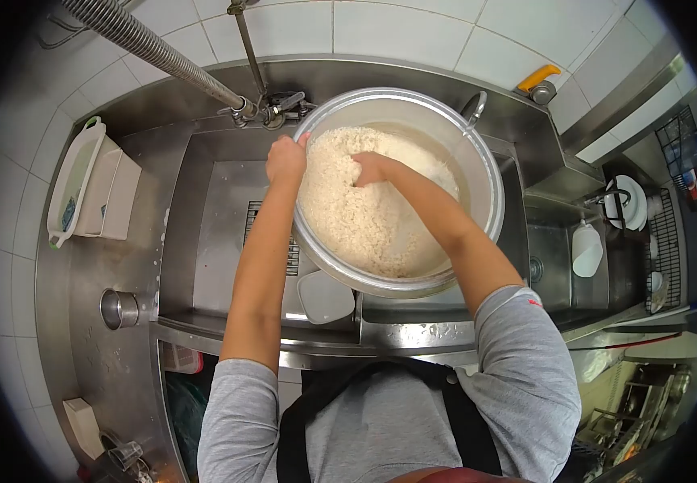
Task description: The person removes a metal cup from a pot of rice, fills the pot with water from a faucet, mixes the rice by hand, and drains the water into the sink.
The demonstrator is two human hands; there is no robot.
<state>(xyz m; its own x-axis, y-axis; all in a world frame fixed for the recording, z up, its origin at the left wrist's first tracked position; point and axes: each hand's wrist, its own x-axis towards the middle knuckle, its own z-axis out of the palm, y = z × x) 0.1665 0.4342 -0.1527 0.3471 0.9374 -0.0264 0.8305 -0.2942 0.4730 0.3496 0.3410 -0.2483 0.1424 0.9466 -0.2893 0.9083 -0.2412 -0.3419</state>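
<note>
A large round metal pot [492, 189] stands tilted over the sink divider, holding wet white rice [340, 201] and cloudy water [437, 161]. My left hand [286, 158] is closed on the pot's left rim, thumb on the inner side. Inside the pot, my right hand [372, 167] has its fingers curled into the heaped rice. The fingertips are partly buried there. A curved metal handle [477, 107] shows at the pot's upper right.
Below the pot, a white plastic lid or tray [326, 298] lies in the left sink basin [223, 209]. A hose tap [272, 113] rises behind. Left are a white bin [111, 193] and a metal cup [119, 309]. A white jug [586, 249] sits right, near stacked plates [634, 201].
</note>
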